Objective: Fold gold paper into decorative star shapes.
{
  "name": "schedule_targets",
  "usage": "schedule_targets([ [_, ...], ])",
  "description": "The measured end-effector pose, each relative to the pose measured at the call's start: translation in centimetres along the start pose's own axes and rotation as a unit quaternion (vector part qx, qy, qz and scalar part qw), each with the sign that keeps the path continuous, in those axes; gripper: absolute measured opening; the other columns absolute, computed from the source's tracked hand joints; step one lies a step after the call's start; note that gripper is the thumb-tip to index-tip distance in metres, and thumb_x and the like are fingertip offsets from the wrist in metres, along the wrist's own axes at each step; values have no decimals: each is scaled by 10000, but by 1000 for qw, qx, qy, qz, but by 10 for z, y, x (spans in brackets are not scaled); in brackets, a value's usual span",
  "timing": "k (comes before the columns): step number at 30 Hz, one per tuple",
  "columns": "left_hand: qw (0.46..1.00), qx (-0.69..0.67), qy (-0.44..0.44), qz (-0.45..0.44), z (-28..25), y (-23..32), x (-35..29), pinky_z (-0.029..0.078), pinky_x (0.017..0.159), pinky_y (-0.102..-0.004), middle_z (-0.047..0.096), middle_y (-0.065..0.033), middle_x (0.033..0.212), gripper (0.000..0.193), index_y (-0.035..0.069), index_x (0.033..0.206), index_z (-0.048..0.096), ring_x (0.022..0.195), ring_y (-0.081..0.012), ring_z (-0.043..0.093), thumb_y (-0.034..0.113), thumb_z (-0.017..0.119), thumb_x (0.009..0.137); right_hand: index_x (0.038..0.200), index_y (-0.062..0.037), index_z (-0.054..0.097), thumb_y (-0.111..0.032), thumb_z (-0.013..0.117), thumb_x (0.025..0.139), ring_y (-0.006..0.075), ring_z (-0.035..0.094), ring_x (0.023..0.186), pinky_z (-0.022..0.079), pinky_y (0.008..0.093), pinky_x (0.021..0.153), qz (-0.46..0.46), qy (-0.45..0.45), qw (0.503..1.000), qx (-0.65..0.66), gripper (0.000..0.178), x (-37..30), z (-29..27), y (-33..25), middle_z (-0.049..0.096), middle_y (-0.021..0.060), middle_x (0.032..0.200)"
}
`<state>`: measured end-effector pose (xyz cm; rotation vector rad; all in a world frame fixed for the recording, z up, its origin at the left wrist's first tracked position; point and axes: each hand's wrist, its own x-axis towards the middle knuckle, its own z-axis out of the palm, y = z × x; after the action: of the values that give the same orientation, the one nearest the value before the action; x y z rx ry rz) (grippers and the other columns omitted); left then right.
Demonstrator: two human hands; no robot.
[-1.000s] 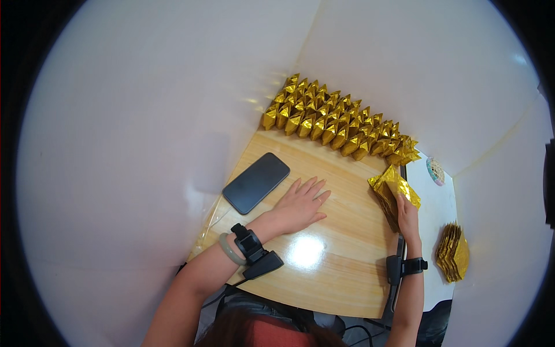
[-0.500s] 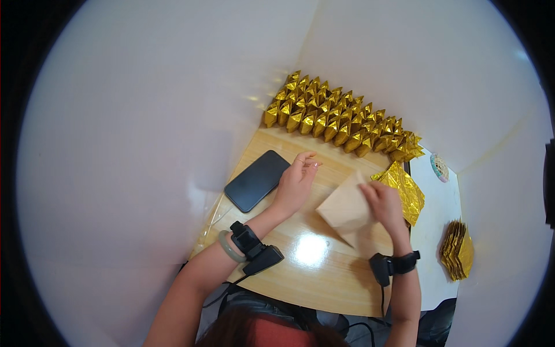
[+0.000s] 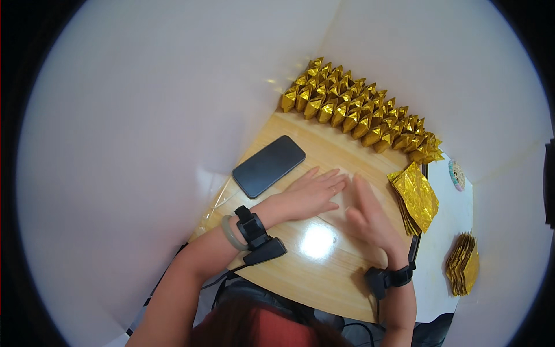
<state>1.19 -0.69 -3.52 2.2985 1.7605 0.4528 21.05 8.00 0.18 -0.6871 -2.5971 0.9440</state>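
My left hand [image 3: 312, 195] lies flat, fingers stretched out, over a pale paper sheet [image 3: 340, 215] on the wooden table. Most of that sheet is hidden beneath my hands, and its pale back blends with the wood. My right hand [image 3: 373, 218] is at the sheet's right side, blurred a little, with fingers extended and thumb apart. Nothing shows in its grasp. Right of it rests a stack of gold foil sheets [image 3: 417, 198]. A black phone [image 3: 269, 166] lies beyond my left wrist.
Rows of folded gold foil pieces [image 3: 352, 107] stand along the table's back edge. On a white surface at the right are a bundle of folded gold sheets [image 3: 462, 265] and a small woven item [image 3: 457, 175]. Pale walls [image 3: 144, 144] enclose the left and back.
The pale sheet, held up in my right hand before, is now down on the table. My left hand moved right and flattened over it; my right hand let go and opened.
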Motion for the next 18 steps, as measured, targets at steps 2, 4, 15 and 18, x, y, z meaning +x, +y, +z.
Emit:
schedule_targets([
  [2,1000,16,0,-23,-4,2,-1,178,1137,-488,254,-142,1519,660,5,1433,285,1429,-260,181,402,479,943,1459,-12,235,-437,559,903,326,248,1399,198,442,1136,-95,-72,961,-251,771,-5,12,9,256,199,1507],
  [4,998,36,-1,-47,-5,1,-1,176,1136,-494,245,-156,1520,687,-8,1440,260,1428,-266,182,426,461,947,1461,-7,221,-520,530,887,327,211,1412,169,465,1140,-54,-73,962,-257,829,-4,9,13,231,193,1519],
  [15,995,80,17,-54,-3,1,-2,203,1112,-534,267,-187,1501,707,-35,1413,292,1413,-291,213,444,488,932,1399,-23,346,-443,673,800,325,323,1352,230,472,1117,-66,58,962,-259,801,-14,-9,12,363,182,1444],
  [18,995,67,52,-58,-1,-1,0,214,1108,-531,261,-186,1503,665,-38,1386,347,1416,-295,204,397,535,919,1324,-35,456,-411,713,769,322,394,1300,300,465,1078,-97,3,977,-192,718,-16,-7,10,459,170,1367],
])
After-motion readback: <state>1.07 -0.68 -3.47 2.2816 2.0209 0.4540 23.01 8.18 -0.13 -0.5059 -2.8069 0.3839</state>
